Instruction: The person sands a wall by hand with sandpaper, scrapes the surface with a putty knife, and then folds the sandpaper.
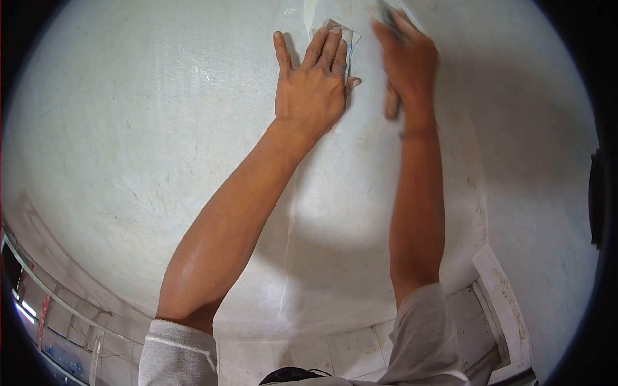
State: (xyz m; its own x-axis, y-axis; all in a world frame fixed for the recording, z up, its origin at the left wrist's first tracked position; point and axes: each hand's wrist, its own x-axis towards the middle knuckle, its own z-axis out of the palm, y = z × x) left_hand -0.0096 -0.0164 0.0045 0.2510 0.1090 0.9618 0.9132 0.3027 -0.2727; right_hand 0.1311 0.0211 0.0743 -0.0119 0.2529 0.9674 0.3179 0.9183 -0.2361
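Pressing flat, your left hand [312,90] lies open-palmed on the wall [161,161], fingertips pinning a small clear sheet [351,37] there. Your right hand [405,61] is blurred at its upper edge; whether it grips anything I cannot tell. Smoothing seems underway; next needs steady palm pressure.

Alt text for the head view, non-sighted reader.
Two bare hands work on a white wall: the left hand lies flat, fingers spread over a small clear sheet, and the blurred right hand is beside it at the sheet's upper edge. Grey sleeves and a tiled floor show below.
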